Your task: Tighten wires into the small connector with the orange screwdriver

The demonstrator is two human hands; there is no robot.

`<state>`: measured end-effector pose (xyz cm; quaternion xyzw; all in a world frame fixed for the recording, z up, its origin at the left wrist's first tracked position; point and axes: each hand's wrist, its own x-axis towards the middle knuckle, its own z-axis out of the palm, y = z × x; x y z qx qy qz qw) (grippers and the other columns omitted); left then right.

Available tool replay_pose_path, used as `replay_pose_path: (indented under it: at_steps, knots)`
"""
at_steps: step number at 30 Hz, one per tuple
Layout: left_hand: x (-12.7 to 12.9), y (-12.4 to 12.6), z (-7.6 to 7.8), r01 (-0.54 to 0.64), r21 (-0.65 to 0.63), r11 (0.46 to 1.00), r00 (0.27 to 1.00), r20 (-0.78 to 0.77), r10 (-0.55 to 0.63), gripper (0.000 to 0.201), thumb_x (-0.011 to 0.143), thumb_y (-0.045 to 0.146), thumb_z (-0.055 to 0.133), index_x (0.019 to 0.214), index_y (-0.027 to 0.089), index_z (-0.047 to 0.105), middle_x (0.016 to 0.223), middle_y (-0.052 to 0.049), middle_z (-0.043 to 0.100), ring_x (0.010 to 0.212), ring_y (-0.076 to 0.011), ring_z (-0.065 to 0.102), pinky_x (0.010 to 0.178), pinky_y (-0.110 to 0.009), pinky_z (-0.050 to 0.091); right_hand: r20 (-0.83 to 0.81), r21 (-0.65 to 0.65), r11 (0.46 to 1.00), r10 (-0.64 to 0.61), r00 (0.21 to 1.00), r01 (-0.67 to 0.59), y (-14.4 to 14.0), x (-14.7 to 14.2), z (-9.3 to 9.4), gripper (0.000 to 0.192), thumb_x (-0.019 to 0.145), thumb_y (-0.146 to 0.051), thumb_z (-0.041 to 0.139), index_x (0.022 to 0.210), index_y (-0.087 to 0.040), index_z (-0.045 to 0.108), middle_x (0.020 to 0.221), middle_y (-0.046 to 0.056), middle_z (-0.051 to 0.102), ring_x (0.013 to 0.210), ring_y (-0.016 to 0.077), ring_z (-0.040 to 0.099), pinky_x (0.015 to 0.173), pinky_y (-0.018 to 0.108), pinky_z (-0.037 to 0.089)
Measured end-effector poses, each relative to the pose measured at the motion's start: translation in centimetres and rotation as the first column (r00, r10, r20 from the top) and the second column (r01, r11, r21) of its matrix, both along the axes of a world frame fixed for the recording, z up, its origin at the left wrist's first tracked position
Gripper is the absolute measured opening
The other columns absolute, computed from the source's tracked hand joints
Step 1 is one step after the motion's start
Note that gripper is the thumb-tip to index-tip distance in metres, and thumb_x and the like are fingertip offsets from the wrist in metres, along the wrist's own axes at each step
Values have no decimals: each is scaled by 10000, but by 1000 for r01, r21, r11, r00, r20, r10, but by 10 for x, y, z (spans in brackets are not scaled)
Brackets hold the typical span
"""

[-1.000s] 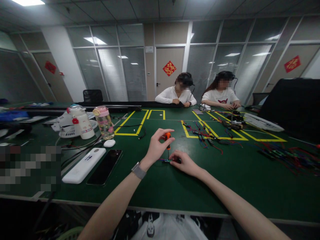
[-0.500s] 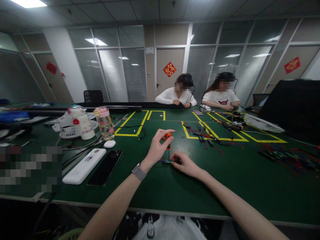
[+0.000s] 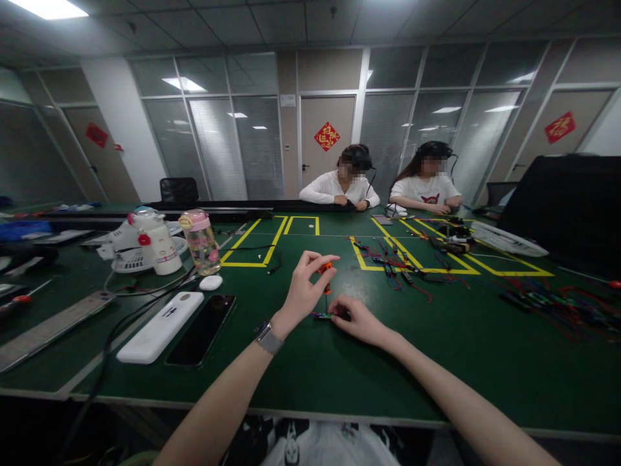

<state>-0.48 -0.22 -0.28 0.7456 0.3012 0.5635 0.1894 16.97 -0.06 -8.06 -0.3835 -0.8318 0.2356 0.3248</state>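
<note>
My left hand (image 3: 308, 285) is closed around the orange handle of a screwdriver (image 3: 328, 278), which stands upright with its shaft pointing down. Under its tip lies a small green circuit board (image 3: 322, 316) with thin wires, flat on the green table (image 3: 359, 382). My right hand (image 3: 356, 317) rests on the table just right of the board, its curled fingertips at the board's right end, holding it there. The exact contact of tip and board is too small to make out.
To the left lie a black phone (image 3: 201, 330), a white power bank (image 3: 162, 327) and a white case (image 3: 210, 283), with two bottles (image 3: 201, 243) behind. Wired boards (image 3: 395, 262) lie ahead right; more wires (image 3: 567, 304) are at far right. Two people (image 3: 339, 184) sit opposite.
The view has shifted very slightly. Both hands, the screwdriver and the board keep nearly the same places; my left fingers have turned a little around the handle.
</note>
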Motion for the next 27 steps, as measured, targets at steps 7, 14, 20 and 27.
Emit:
replay_pose_path:
  at_steps: [7,14,20,27]
  knots:
    - [2,3,-2,234,-163,958,968,130,-214,338,960,277,460,1269,198,572,1068,-79,657,919,-178,660,810,-298,530,-3,-4,1000,3,1000,-3,0,1,-1,129,756,-78,578,847,-166,607,786,19,602,720,155,553,666,264,441]
    - [-5,3,-4,-192,265,945,952,-182,245,270,932,278,532,1173,213,633,1043,-76,618,964,-202,591,888,-362,490,7,6,1000,1,1000,-1,0,1,1,119,760,-82,576,843,-163,603,783,22,593,712,156,548,656,264,436]
    - [-3,6,-3,-28,141,990,997,-68,38,332,964,189,437,1272,208,558,1183,-76,634,1070,-179,606,948,-336,489,19,17,1000,12,1000,-12,0,1,1,117,766,-81,572,842,-163,606,778,22,590,711,156,546,662,267,436]
    - [-2,5,-1,-99,86,991,995,-18,101,240,926,251,546,1139,219,653,999,-44,612,924,-158,599,838,-283,495,26,10,1000,-1,1000,1,-1,1,1,122,760,-74,575,836,-163,606,775,17,586,707,151,541,653,259,431]
